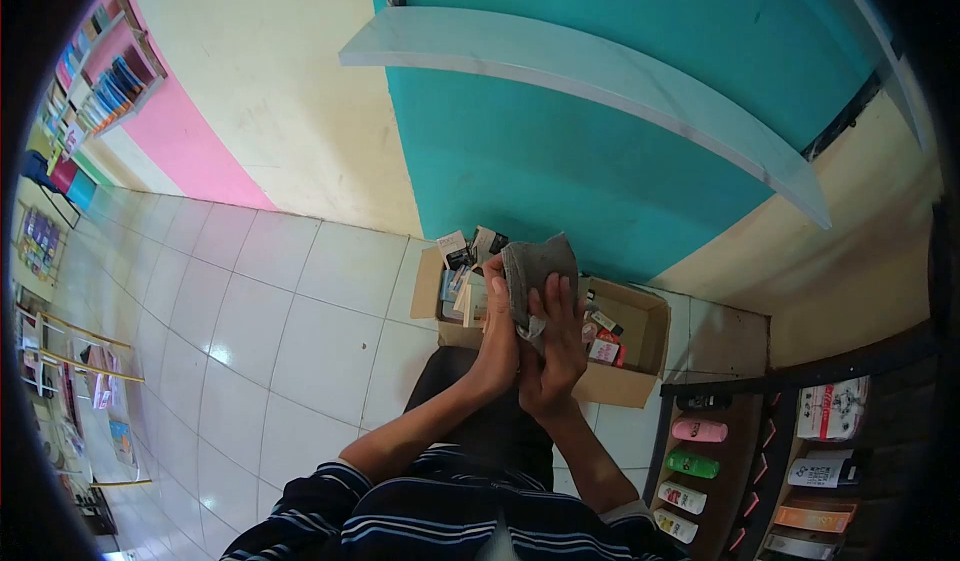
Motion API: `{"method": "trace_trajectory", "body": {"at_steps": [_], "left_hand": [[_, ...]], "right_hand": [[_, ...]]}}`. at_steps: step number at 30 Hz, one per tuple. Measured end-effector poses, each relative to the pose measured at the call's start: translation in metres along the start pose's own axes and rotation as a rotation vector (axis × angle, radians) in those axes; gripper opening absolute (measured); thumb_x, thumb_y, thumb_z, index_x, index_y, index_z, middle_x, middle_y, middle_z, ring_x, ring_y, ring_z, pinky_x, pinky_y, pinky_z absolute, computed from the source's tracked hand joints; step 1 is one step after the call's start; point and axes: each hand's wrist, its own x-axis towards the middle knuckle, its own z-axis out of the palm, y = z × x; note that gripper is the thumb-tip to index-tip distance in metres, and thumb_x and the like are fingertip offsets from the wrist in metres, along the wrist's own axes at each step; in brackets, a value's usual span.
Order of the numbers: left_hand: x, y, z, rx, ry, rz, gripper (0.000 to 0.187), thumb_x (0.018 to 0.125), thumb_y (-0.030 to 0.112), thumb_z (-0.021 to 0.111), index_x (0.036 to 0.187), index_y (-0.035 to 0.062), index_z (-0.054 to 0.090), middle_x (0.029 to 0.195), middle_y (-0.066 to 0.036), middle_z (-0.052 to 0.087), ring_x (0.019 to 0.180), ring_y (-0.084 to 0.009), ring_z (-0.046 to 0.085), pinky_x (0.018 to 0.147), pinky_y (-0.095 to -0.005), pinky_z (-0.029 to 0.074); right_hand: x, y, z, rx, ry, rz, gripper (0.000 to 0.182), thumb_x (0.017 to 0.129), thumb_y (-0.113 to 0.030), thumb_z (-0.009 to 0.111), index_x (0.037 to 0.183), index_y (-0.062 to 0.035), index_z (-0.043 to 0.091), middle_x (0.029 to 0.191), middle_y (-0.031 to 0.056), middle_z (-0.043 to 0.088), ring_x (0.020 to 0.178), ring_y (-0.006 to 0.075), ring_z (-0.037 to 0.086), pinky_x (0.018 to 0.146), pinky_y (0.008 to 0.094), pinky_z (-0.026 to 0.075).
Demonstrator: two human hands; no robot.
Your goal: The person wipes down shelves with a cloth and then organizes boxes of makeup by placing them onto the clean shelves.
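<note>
A folded grey cloth (540, 257) is held up in front of me, above the cardboard boxes. My left hand (496, 336) grips its left side, with most of the fingers hidden behind the fabric. Across the cloth's front and right side lie the fingers of my right hand (556, 349), pressing it against the left. Below and behind the hands, an open cardboard box (428, 283) holds several small packages. A second open cardboard box (640, 346) on the right has small red and white packets (604, 347) inside.
A marbled white shelf (580, 66) juts from the teal wall. At lower right, a dark shelf unit holds several bottles, including a green bottle (692, 463) and a pink bottle (699, 430). Racks of goods (90, 361) stand at far left on the white tile floor (310, 361).
</note>
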Motion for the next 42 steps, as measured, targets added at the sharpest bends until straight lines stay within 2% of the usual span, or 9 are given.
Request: {"method": "trace_trajectory", "body": {"at_steps": [3, 5, 8, 18, 22, 27, 33, 37, 42], "left_hand": [[0.006, -0.004, -0.005, -0.107, -0.061, -0.041, 0.048, 0.094, 0.045, 0.017, 0.123, 0.0072, 0.022, 0.118, -0.012, 0.035, 0.113, -0.0181, 0.037, 0.093, -0.0307, 0.033], [0.01, 0.022, -0.002, -0.305, -0.114, -0.23, 0.048, 0.093, 0.047, 0.019, 0.121, 0.0086, 0.024, 0.114, -0.012, 0.041, 0.104, -0.0175, 0.048, 0.082, -0.0289, 0.043], [0.013, 0.022, -0.001, -0.327, -0.155, -0.138, 0.047, 0.093, 0.048, 0.021, 0.118, 0.0083, 0.028, 0.102, -0.01, 0.05, 0.097, -0.0162, 0.054, 0.076, -0.0277, 0.048], [0.021, 0.008, 0.0, 0.323, 0.07, 0.395, 0.038, 0.096, 0.031, 0.027, 0.106, 0.0007, 0.047, 0.096, -0.009, 0.051, 0.086, -0.0143, 0.048, 0.08, -0.0269, 0.038], [0.011, 0.01, 0.004, 0.141, -0.121, 0.122, 0.033, 0.094, 0.025, 0.032, 0.108, -0.0017, 0.045, 0.102, -0.014, 0.046, 0.096, -0.0193, 0.045, 0.085, -0.0303, 0.035], [0.021, 0.023, 0.019, 0.994, -0.381, 0.607, 0.034, 0.079, 0.013, 0.059, 0.104, -0.0038, 0.043, 0.103, -0.02, 0.045, 0.093, -0.0335, 0.046, 0.08, -0.0355, 0.038], [0.099, 0.085, 0.095, 0.402, -0.473, 0.743, 0.027, 0.075, 0.007, 0.064, 0.094, -0.0019, 0.046, 0.08, -0.016, 0.054, 0.071, -0.0281, 0.057, 0.062, -0.0341, 0.047], [0.19, 0.13, 0.169, 0.374, -0.523, 0.65, 0.028, 0.078, 0.012, 0.065, 0.097, -0.0005, 0.048, 0.089, -0.01, 0.055, 0.083, -0.0154, 0.054, 0.065, -0.0287, 0.047], [0.245, 0.102, 0.19, 0.511, -0.522, 0.581, 0.032, 0.074, 0.014, 0.066, 0.094, -0.0036, 0.049, 0.088, -0.015, 0.057, 0.081, -0.0232, 0.056, 0.067, -0.0338, 0.046]], "right_hand": [[0.004, 0.002, -0.014, 0.18, -0.019, 0.131, 0.039, 0.088, -0.022, 0.047, 0.12, 0.0002, 0.048, 0.126, 0.0185, 0.045, 0.119, 0.0305, 0.042, 0.1, 0.0436, 0.027], [0.006, 0.012, -0.028, 0.999, 0.37, 0.827, 0.039, 0.091, -0.025, 0.041, 0.12, 0.0017, 0.045, 0.12, 0.0144, 0.05, 0.11, 0.0256, 0.049, 0.095, 0.0356, 0.036], [0.018, 0.033, -0.04, 1.445, 0.358, 0.87, 0.043, 0.092, -0.031, 0.04, 0.12, 0.001, 0.043, 0.114, 0.0115, 0.052, 0.101, 0.0209, 0.053, 0.088, 0.033, 0.041], [-0.003, -0.001, -0.011, 1.269, 0.383, 0.976, 0.04, 0.09, -0.03, 0.047, 0.116, -0.0006, 0.047, 0.111, 0.007, 0.054, 0.098, 0.017, 0.053, 0.087, 0.0315, 0.042], [-0.002, -0.001, -0.02, 1.305, 0.447, 0.925, 0.033, 0.088, -0.027, 0.05, 0.108, -0.0002, 0.051, 0.101, 0.0051, 0.055, 0.089, 0.0128, 0.054, 0.079, 0.0279, 0.044], [-0.019, 0.038, -0.037, 1.395, 0.45, 0.922, 0.035, 0.088, -0.029, 0.049, 0.108, -0.0001, 0.051, 0.099, 0.0064, 0.057, 0.088, 0.0135, 0.056, 0.078, 0.0285, 0.044], [-0.035, 0.055, -0.074, 1.253, 0.745, 0.924, 0.039, 0.087, -0.032, 0.05, 0.111, -0.0003, 0.049, 0.104, 0.0095, 0.055, 0.093, 0.0207, 0.055, 0.08, 0.0328, 0.045], [-0.063, 0.066, -0.086, 1.188, 0.827, 0.99, 0.042, 0.085, -0.034, 0.053, 0.113, -0.0018, 0.048, 0.107, 0.0099, 0.054, 0.095, 0.0222, 0.054, 0.078, 0.0354, 0.046], [-0.073, 0.065, -0.091, 1.205, 0.888, 1.033, 0.043, 0.084, -0.034, 0.055, 0.113, -0.0036, 0.049, 0.109, 0.0088, 0.053, 0.099, 0.0228, 0.052, 0.079, 0.0363, 0.045]]}}
